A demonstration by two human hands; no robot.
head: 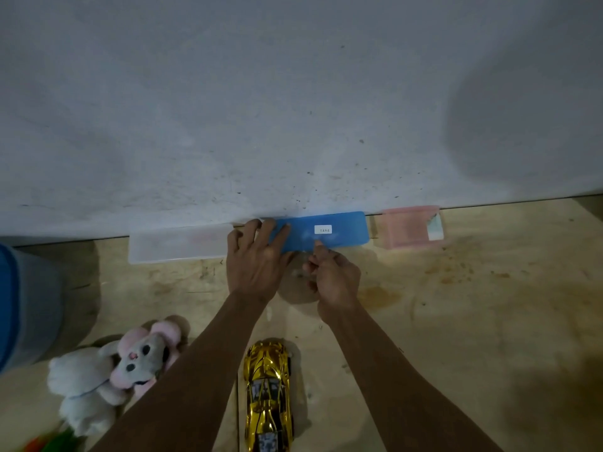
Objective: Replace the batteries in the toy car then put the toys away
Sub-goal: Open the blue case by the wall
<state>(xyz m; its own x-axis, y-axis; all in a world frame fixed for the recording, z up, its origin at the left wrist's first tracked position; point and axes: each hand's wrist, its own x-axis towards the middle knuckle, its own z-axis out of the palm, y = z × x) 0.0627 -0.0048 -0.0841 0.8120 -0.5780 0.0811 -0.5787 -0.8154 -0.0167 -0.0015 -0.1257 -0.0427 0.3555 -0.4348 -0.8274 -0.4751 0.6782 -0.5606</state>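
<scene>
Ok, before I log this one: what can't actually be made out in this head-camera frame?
- Blue box: contents hidden by its lid; white label print too small to read.
- Right hand: fingers curled at the box's near edge; what they pinch, if anything, is hidden by the hand itself.
- Left hand: covers the box's left end.
- Gold toy car: rear cut off by the bottom edge; battery compartment unseen.
- Clear box and pink box: contents blurred.
</scene>
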